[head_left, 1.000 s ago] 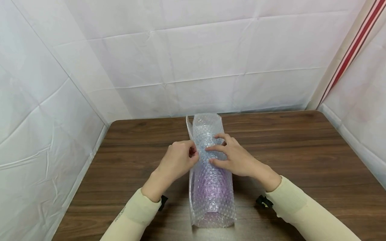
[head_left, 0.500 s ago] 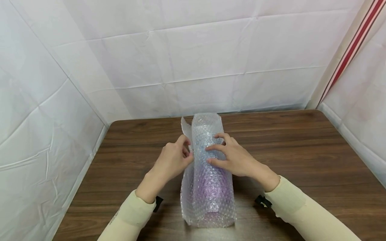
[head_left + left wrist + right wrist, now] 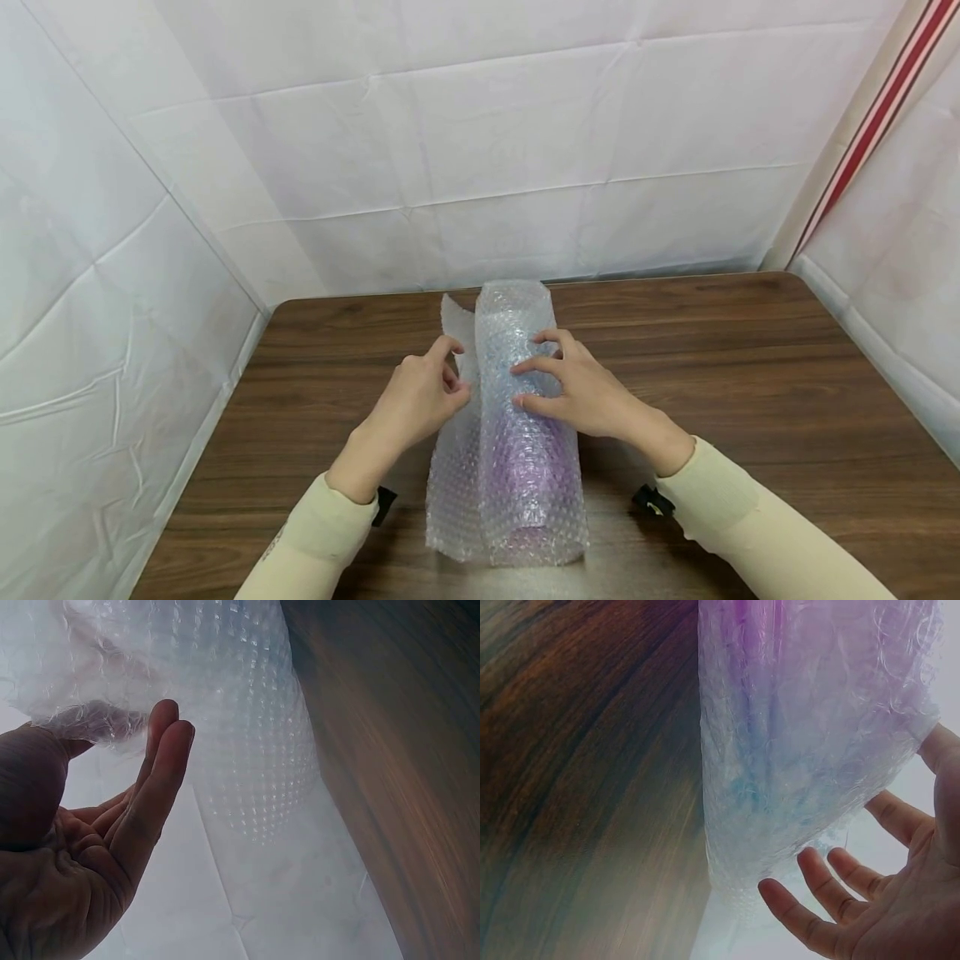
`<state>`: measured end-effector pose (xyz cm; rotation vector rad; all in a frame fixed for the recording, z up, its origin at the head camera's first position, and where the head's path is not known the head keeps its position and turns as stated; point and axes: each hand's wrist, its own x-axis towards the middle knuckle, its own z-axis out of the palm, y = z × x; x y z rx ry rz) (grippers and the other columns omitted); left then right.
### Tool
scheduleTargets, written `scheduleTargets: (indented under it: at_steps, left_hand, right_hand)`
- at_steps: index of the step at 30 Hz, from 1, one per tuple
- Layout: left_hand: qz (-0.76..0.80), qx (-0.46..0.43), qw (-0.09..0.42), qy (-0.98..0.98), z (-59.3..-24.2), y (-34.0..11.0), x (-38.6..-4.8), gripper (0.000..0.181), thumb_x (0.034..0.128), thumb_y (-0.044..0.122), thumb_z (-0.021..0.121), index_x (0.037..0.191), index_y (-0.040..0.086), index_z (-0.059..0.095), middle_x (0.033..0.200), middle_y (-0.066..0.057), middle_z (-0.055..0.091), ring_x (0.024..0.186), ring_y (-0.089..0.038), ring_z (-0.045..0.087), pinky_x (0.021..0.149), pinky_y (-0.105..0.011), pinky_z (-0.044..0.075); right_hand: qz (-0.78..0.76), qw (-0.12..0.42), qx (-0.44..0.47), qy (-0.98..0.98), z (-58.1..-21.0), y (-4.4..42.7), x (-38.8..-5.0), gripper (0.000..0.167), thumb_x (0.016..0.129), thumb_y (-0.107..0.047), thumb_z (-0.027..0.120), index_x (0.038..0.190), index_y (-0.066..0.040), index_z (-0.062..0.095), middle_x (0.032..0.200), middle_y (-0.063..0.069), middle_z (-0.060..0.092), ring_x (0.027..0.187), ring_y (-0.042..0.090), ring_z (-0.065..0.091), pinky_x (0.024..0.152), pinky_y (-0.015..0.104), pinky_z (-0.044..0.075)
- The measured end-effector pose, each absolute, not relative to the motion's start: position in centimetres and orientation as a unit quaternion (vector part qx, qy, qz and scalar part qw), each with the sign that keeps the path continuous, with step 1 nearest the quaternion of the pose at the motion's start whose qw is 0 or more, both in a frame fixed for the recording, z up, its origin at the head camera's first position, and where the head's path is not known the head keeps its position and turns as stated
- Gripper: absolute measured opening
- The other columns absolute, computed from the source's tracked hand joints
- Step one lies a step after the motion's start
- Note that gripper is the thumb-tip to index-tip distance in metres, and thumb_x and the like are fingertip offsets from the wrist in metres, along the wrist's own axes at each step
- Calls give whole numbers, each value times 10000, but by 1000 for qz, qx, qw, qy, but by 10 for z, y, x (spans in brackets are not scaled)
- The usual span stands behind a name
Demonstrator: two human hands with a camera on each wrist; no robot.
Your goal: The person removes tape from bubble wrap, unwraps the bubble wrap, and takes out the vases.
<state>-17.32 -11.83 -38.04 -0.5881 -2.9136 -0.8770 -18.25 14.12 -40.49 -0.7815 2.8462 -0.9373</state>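
Wrapped in clear bubble wrap (image 3: 517,333), a roll with blue and purple showing through lies lengthwise on the table. A loose flap (image 3: 453,492) of the wrap stands out along its left side. My left hand (image 3: 412,400) pinches that flap between thumb and fingers; in the left wrist view the hand (image 3: 97,840) has part of a finger behind the wrap (image 3: 247,712), other fingers extended. With fingers spread and slightly bent, my right hand (image 3: 588,387) rests its fingertips on top of the roll. The right wrist view shows that hand (image 3: 885,900) against the wrap (image 3: 802,750).
The brown wood-grain table (image 3: 712,358) spans the lower view. White sheeting (image 3: 525,125) hangs behind it and at both sides, with a red stripe (image 3: 873,137) at the right corner. Each wrist has a small black device under it.
My left hand has moved left, drawing the flap away from the roll, so more of the flap shows. The right hand has stayed nearly in place.
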Motion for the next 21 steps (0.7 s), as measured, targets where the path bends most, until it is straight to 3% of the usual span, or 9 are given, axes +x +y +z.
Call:
scheduleTargets:
  at_steps: [21]
  left_hand:
    - [-272,-184,-6,-944,-383,-138,-174,500,903,105,771,1353,21,570,843,1,642,542,-55,495,543,-223,458]
  right_hand:
    - [-309,26,-250,917,-406,140,-182,392,939,-489,744,1284,-304,721,1578,75,366,1332,374,500,988,579,521]
